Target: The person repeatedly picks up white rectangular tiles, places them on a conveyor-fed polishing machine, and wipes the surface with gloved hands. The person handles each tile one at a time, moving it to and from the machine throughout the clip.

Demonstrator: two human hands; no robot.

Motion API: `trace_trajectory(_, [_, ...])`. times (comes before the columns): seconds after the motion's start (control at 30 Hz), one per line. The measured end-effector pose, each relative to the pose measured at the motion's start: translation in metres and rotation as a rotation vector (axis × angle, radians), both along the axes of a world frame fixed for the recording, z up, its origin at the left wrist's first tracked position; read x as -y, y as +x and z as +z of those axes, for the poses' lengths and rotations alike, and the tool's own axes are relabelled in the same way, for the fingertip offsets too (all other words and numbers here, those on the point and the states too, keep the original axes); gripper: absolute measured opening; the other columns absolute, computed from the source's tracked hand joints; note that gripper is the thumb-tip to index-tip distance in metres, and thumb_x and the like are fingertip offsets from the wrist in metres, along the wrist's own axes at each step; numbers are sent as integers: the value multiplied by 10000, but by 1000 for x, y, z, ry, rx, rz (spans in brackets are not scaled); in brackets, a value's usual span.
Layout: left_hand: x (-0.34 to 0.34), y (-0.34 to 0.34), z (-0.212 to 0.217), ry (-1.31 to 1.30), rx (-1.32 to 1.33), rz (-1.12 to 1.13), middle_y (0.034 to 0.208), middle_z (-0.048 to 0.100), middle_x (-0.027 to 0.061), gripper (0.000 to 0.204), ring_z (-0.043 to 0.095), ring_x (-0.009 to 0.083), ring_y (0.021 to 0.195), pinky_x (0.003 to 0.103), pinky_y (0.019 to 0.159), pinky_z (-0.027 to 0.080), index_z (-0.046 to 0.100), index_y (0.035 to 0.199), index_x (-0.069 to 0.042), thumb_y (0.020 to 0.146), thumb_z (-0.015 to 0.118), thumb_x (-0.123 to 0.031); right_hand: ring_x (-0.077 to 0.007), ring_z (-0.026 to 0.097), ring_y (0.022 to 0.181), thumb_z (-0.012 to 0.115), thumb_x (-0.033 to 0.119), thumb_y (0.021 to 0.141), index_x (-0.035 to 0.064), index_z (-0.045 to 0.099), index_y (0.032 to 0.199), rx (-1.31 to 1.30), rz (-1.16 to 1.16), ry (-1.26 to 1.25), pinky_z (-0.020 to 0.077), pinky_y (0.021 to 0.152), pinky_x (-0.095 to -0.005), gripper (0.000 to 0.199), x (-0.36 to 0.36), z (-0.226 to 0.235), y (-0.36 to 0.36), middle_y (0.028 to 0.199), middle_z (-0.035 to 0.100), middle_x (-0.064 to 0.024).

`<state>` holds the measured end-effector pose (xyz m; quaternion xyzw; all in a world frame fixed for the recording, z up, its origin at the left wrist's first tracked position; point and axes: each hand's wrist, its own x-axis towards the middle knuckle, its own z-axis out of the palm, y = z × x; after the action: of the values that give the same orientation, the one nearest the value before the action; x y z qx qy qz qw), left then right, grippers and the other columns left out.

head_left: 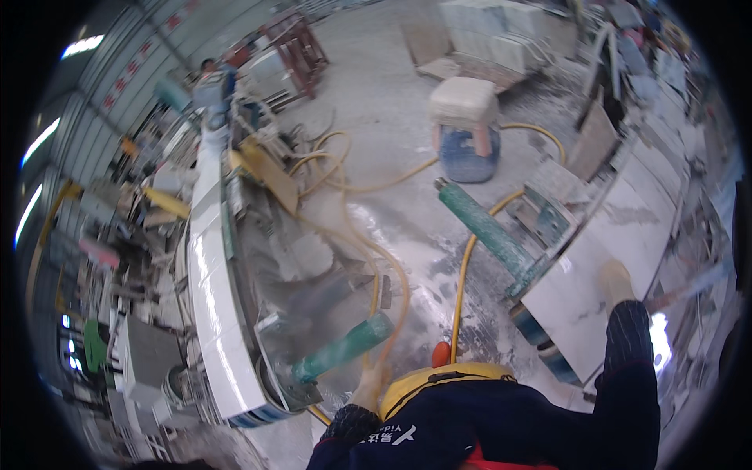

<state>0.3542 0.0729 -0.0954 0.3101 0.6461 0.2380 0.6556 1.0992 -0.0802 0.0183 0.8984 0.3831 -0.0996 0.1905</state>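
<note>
My right hand (pixel 616 280), in a pale glove, reaches out to the right and lies against a white slab (pixel 564 313) on the right-hand conveyor; its fingers look stretched out flat. Low in front of my body is my left hand (pixel 371 385), also pale-gloved and blurred, so its fingers cannot be made out. Close by it runs a yellow hose (pixel 403 301), and a green cylinder (pixel 345 348) juts from the left-hand conveyor. A yellow apron (pixel 446 377) covers my waist, with a small orange-red object (pixel 441 354) just beyond it.
White slabs (pixel 219 313) line the left conveyor. Another green cylinder (pixel 486 229) sticks out from the right conveyor. Ahead stand a blue stool (pixel 468 155) with a pale covered seat and stacked slabs (pixel 501 35). A person (pixel 215 86) is at the far left. Hoses cross the wet floor.
</note>
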Motion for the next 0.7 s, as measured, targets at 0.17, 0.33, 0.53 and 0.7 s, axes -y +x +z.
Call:
trace_trajectory(0.17, [3,1,-6,-22,-76,-58,791,641,56,274,588,168,629,312,566,470,649,1004,-15,991,625,-288,-302,690,1190,550,173,973,87,777,1157,-22,-15,-115,568,978,-413,305,1,-18,26,1245,729,-154])
trace_trajectory(0.33, [22,1,-3,40,-89,-64,822,675,68,332,621,180,683,346,601,484,663,1070,-12,1007,569,-325,-272,725,1107,563,206,968,140,808,1083,77,310,-342,583,918,-420,278,0,-32,42,1167,767,-88])
trace_trajectory(0.53, [65,-11,10,36,-178,20,901,717,91,373,677,209,787,359,678,523,680,1137,-10,999,544,-329,-257,711,1143,551,184,974,126,796,1120,104,285,-276,561,950,-400,291,-3,1,10,1198,756,-106])
trace_trajectory(0.7, [113,-34,26,-37,-281,94,918,739,86,308,713,199,780,327,673,570,701,1161,-28,988,639,-275,-287,716,1103,589,190,943,110,802,1087,117,583,-430,559,949,-407,269,2,42,8,1146,764,-119])
